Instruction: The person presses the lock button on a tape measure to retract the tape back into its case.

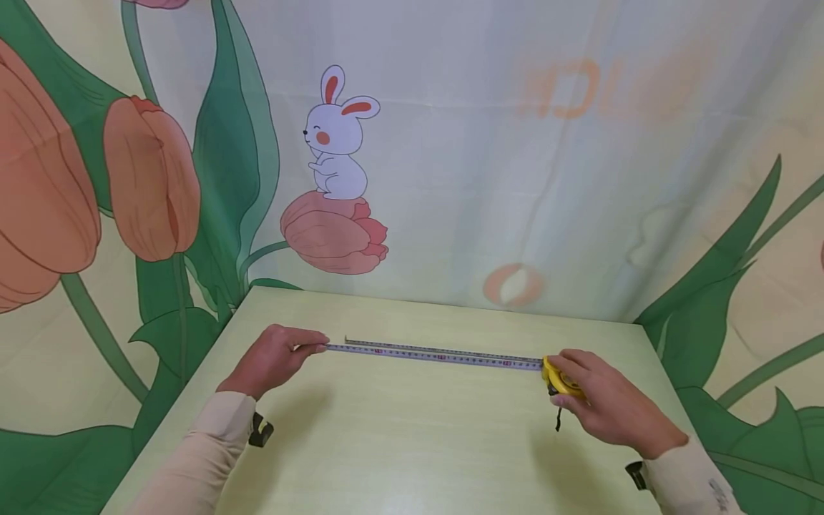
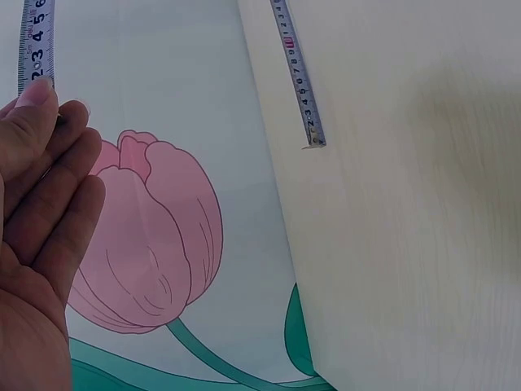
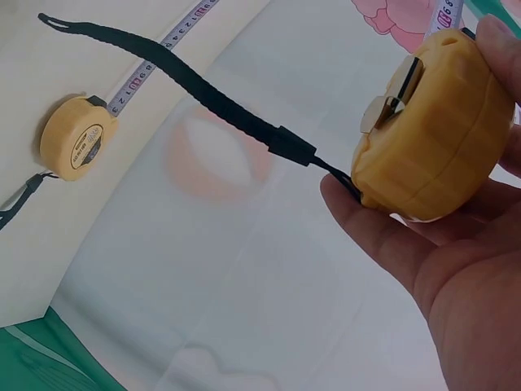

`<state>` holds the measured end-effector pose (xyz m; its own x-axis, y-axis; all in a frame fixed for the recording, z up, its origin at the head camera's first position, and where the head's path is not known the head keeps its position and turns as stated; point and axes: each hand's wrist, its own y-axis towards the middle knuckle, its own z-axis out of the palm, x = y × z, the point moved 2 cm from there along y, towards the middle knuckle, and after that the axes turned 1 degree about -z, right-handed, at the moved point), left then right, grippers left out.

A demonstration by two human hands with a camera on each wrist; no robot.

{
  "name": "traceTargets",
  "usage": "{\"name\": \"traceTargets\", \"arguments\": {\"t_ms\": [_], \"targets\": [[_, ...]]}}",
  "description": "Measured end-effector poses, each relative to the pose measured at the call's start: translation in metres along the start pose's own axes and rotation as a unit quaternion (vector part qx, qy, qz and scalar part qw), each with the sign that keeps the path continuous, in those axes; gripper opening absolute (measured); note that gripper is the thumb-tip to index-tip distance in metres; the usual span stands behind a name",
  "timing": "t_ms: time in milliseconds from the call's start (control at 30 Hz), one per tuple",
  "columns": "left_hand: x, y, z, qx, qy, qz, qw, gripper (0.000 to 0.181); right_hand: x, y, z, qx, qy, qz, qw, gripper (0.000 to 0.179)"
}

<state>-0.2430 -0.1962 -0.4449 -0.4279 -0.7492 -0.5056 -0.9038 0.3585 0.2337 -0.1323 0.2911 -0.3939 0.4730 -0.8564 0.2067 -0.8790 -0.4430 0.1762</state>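
Stretching between the two hands in the head view, a blade [image 1: 412, 354] spans the desk [image 1: 399, 450]: the left hand [image 1: 273, 361] pinches its tip, and the right hand [image 1: 611, 404] grips the yellow case [image 1: 558, 379], partly covering it. Just behind runs a second blade [image 1: 386, 344] — whatever it joins is hidden behind the held case. Both sleeves [image 1: 199, 450] are cut off at the bottom.

The left wrist view crops the left hand at the frame's edge; thumb and finger pinch the blade and hide its very tip. Well apart, the second blade's end rests on the desk, its length leaving at the top.

In the right wrist view, the right hand, itself cropped, curls round the case, from which a dark strap [image 3: 203, 94] extends. Here the second case [image 3: 72, 138] shows, lying on the desk — its strap cut off at the left.
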Motion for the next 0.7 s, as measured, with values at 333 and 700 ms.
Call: {"name": "traceTargets", "arguments": {"t_ms": [333, 700], "targets": [[0.0004, 0.0009, 0.0004, -0.002, 0.002, -0.003, 1.0, 0.026, 0.0013, 0.0031, 0.001, 0.003, 0.007, 0.001, 1.0, 0.053], [-0.002, 0.0049, 0.0026, -0.002, -0.01, 0.001, 1.0, 0.026, 0.0003, 0.0036, 0.001, 0.001, 0.0, 0.001, 1.0, 0.051]]}}
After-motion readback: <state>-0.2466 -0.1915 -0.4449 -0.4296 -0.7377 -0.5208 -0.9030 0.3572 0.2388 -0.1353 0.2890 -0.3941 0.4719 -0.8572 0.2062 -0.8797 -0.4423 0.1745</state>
